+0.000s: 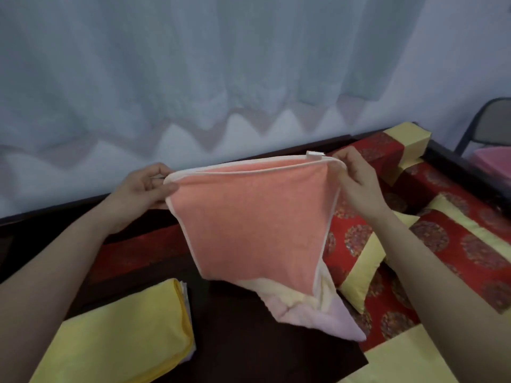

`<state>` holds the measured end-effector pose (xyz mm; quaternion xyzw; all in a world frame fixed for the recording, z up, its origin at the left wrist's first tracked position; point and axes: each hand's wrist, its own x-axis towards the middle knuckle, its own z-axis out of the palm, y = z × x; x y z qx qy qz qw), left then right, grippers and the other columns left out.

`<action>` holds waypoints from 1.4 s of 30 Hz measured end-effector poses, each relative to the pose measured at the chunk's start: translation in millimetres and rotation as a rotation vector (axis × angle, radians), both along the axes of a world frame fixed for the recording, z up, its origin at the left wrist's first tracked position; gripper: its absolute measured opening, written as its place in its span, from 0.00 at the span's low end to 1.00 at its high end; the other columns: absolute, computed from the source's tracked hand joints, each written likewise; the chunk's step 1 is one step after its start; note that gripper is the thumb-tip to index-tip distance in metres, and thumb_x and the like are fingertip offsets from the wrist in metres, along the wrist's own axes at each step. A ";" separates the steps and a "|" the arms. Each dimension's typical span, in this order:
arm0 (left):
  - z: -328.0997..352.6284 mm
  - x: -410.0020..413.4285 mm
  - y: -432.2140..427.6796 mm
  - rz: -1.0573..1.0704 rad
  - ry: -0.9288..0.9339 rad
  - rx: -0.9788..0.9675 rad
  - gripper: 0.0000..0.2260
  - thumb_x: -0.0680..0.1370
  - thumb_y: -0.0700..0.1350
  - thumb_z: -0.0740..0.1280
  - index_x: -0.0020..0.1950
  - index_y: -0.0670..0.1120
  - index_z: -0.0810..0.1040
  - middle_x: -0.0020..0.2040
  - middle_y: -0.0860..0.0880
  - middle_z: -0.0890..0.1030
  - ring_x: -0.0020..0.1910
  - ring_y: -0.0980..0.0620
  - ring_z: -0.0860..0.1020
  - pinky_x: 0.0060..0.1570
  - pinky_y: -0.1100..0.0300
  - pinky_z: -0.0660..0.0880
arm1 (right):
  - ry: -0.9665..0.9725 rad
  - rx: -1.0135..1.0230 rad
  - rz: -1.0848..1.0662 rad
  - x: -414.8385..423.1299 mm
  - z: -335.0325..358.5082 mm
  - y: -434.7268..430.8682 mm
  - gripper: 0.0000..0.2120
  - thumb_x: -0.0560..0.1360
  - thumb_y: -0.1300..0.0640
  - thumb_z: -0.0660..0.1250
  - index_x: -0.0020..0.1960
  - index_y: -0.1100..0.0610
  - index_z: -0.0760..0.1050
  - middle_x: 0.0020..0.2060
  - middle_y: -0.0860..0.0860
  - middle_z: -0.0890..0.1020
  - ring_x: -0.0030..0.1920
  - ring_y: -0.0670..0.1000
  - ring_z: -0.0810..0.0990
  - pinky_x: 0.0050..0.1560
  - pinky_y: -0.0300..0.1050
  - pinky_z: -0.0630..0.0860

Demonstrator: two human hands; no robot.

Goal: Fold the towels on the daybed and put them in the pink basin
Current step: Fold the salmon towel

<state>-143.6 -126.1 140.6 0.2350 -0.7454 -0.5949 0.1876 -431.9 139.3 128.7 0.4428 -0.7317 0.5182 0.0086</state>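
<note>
head view: at frame centre a towel is held up by its top corners, pinched by the left hand and the right hand, likely so the doubled edges can be matched. its lower end is draped on the daybed. folded yellow towels lie lower left, with bare room between.

- The towel hangs between both hands: the left hand pinches its top left corner, the right hand its top right.
- The folded towels lie below the left hand, nearer the person.
- A cushion lies below the right hand, just right of the towel.
- A bolster lies just behind the right hand, and a chair stands farther right.
- A curtain hangs behind both hands.
</note>
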 end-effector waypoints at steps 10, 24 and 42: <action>71.0 27.7 13.0 -0.173 0.002 0.011 0.26 0.56 0.60 0.80 0.47 0.48 0.82 0.38 0.45 0.84 0.38 0.52 0.83 0.39 0.63 0.80 | -0.142 -0.078 0.240 8.9 71.9 38.0 0.12 0.76 0.66 0.65 0.40 0.50 0.77 0.37 0.45 0.79 0.39 0.43 0.76 0.40 0.35 0.71; -13.8 11.2 23.4 -0.139 -0.257 0.120 0.15 0.73 0.54 0.70 0.51 0.45 0.81 0.43 0.43 0.83 0.41 0.50 0.82 0.41 0.58 0.81 | -0.362 0.200 0.057 0.8 -14.6 43.4 0.10 0.74 0.62 0.66 0.35 0.54 0.75 0.30 0.53 0.73 0.32 0.50 0.71 0.33 0.44 0.65; -221.5 92.8 104.5 -0.673 -0.477 -0.977 0.05 0.69 0.46 0.68 0.41 0.56 0.79 0.44 0.59 0.79 0.46 0.58 0.77 0.44 0.64 0.67 | -0.059 0.425 0.016 132.6 -211.6 169.5 0.05 0.65 0.58 0.71 0.36 0.49 0.77 0.36 0.40 0.78 0.38 0.40 0.76 0.37 0.39 0.72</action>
